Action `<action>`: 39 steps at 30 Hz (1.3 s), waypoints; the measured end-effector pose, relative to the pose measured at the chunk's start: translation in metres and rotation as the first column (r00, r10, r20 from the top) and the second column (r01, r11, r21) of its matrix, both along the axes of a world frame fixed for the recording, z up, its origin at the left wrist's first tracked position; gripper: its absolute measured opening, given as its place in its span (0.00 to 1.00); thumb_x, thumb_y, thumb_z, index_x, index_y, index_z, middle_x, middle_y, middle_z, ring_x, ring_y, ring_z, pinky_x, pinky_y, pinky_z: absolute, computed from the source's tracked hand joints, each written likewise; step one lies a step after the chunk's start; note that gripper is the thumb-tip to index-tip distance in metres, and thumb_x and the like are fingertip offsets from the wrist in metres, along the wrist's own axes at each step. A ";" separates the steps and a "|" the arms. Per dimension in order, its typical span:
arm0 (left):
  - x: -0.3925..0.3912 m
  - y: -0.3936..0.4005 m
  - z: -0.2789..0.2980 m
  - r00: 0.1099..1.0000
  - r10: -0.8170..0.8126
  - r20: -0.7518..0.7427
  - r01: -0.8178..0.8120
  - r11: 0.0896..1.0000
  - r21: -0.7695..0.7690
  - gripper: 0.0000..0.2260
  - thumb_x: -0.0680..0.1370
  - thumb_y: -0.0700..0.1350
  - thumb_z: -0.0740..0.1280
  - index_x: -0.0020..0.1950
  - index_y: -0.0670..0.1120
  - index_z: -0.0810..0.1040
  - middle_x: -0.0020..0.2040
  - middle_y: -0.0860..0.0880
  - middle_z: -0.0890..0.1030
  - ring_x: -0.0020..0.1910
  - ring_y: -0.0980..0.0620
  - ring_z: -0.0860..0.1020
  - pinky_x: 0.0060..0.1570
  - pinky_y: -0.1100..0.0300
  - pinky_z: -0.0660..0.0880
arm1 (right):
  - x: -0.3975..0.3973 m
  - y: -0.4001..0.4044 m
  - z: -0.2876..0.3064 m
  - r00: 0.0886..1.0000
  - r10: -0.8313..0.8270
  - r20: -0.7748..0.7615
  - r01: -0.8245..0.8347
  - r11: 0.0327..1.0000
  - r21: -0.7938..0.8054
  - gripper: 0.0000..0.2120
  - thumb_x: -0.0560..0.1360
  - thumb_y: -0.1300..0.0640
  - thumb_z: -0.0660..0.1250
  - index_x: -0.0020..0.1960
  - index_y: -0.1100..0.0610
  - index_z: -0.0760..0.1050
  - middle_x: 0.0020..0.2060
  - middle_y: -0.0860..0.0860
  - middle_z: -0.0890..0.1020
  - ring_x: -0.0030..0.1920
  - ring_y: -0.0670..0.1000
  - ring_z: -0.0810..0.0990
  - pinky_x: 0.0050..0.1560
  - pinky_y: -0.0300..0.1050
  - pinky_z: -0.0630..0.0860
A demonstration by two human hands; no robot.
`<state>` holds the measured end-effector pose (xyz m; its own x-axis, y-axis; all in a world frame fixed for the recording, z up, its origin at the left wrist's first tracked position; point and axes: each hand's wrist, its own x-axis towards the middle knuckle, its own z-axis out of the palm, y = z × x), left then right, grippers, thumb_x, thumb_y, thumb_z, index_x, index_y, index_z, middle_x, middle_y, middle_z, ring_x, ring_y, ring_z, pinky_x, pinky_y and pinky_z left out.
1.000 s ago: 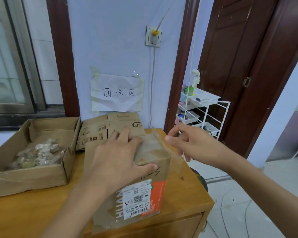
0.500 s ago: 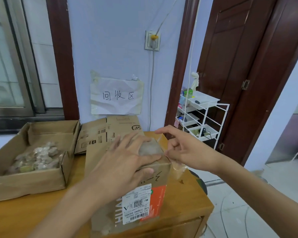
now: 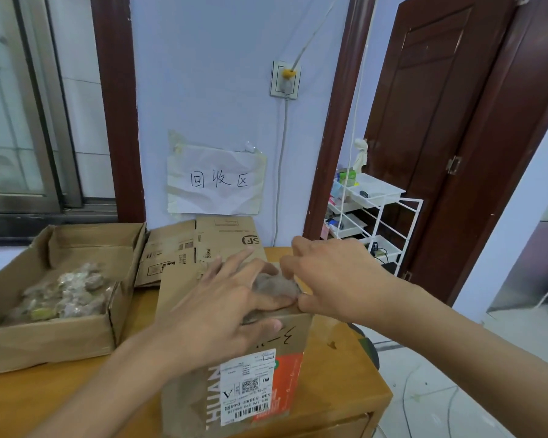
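Within the last second the right hand (image 3: 336, 282) has come in from beside the box (image 3: 184, 298) onto its top. At the left, an open carton (image 3: 45, 343) of scraps stands apart. The left hand (image 3: 222, 314) lies flat with fingers spread, pressing on the sealed box, which stands on the table (image 3: 345, 374) near its front edge. The right hand's curled fingers pinch the clear tape (image 3: 276, 284) at the top's right edge. The peel should probably run low and slow along the seam, with the left palm bearing down so the box cannot lift.

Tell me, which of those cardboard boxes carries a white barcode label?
The closed box in the middle, label on its near face; the left box lies open, the rear one is flattened.
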<state>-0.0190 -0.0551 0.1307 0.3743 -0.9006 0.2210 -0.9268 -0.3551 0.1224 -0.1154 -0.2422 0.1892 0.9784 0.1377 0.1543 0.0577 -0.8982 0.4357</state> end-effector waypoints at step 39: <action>0.001 0.013 -0.010 0.970 0.017 -0.244 -0.112 0.918 -0.381 0.15 0.68 0.71 0.71 0.53 0.72 0.83 0.46 0.61 0.73 0.49 0.60 0.70 0.52 0.59 0.69 | 0.007 -0.026 -0.040 0.930 0.184 0.319 -0.299 0.884 0.360 0.07 0.78 0.45 0.65 0.47 0.46 0.79 0.59 0.39 0.74 0.58 0.39 0.73 0.41 0.50 0.80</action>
<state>-0.0183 -0.0425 0.1205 0.5119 -0.7325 0.4487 -0.8323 -0.2937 0.4701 -0.1085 -0.2683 0.1489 0.8351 0.2353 0.4972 0.2278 -0.9707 0.0768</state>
